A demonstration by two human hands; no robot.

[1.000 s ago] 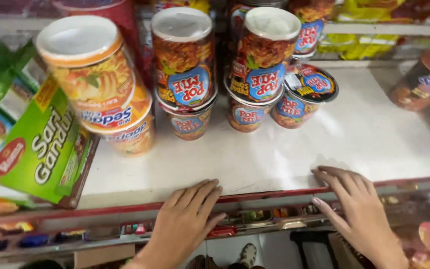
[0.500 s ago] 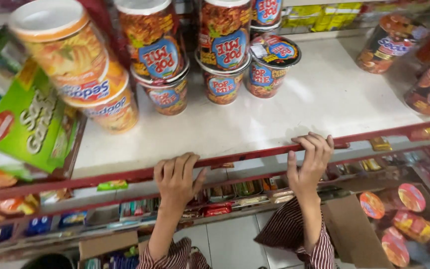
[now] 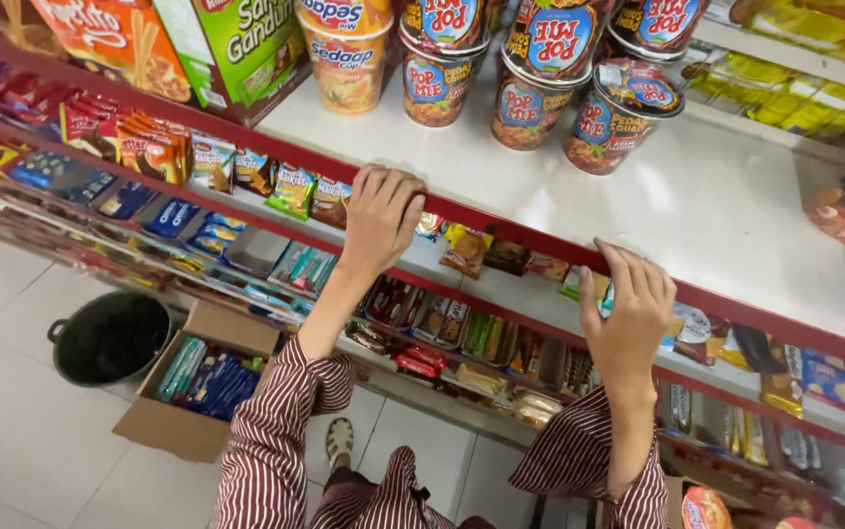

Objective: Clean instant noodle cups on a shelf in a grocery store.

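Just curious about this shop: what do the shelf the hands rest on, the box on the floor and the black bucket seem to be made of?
Shelf: looks like white painted metal or laminate, smooth with a soft sheen; its red front edge, under both hands, could be plastic or metal.
Box: plain brown cardboard, matt, flaps open.
Bucket: probably black plastic, dull, with small side handles.

The scene was lit brightly and evenly from overhead. Soft glare was seen on the white laminate shelf [image 3: 736, 211]. Edges were bent by wide-angle distortion, and the right corner was blurred.
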